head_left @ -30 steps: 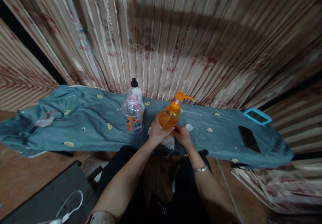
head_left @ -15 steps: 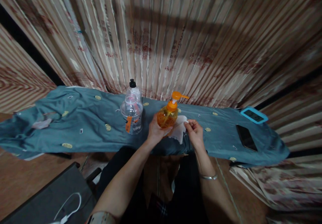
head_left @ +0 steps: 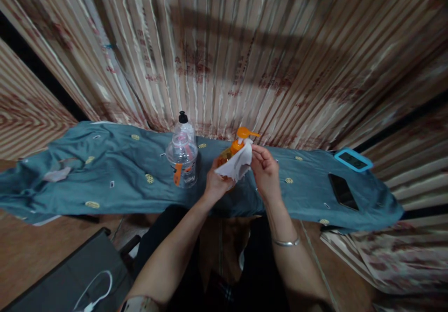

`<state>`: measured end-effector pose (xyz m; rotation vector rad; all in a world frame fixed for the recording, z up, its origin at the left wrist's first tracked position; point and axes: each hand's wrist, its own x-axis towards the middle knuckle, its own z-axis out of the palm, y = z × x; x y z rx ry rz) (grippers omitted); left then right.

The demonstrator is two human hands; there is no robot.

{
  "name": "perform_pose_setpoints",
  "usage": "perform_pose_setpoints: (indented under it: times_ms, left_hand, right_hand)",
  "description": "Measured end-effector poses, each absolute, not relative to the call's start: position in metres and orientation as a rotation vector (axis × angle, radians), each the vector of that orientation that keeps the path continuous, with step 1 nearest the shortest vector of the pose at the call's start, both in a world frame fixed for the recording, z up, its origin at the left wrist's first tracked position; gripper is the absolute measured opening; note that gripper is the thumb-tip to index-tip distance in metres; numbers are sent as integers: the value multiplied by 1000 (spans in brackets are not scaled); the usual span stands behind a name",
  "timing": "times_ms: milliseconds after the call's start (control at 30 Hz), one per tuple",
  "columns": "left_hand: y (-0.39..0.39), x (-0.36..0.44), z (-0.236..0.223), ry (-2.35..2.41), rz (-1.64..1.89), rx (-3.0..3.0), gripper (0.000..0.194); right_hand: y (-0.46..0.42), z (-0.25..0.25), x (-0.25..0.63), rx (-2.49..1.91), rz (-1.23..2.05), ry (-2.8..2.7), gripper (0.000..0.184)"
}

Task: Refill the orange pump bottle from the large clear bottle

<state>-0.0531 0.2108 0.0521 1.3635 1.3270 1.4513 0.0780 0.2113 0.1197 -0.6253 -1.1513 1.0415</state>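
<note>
My left hand is closed around an orange pump bottle, held upright a little above the cloth-covered table. Between the finger and thumb of my right hand is a white tissue, raised against the bottle's neck. The tissue hangs across the front of the bottle and hides much of its body. To the left stands a clear plastic cup with a domed lid, bearing an orange print. Right behind it is a clear bottle with a black cap.
A blue-green patterned cloth covers the narrow table. At its right end lie a black phone and a blue-framed digital clock. A pale scrap lies far left. A curtain hangs behind; a dark chair stands lower left.
My right hand has lifted the tissue up and left, from beside the bottle to its neck and front. The left hand keeps hold of the bottle in nearly the same place.
</note>
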Motion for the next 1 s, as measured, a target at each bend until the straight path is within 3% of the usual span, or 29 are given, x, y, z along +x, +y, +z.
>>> perform_pose_setpoints:
  times_ms: [267, 600, 833, 933, 1000]
  left_hand:
    - [208, -53, 55, 1318, 1428, 1367, 67]
    - [207, -53, 57, 1352, 1414, 1391, 67]
    - [207, -51, 54, 1333, 1438, 1382, 69]
    - [208, -50, 53, 1303, 1430, 1378, 69]
    - [208, -50, 53, 1318, 1415, 1381, 68]
  right_hand:
    - [219, 109, 72, -1003, 358, -1529, 52]
    - [204, 103, 59, -973, 393, -1588, 50]
    - [201, 101, 74, -941, 235, -1551, 34]
    - [207, 107, 82, -950, 442, -1362, 24]
    - [206, 113, 82, -910, 645, -1169, 27]
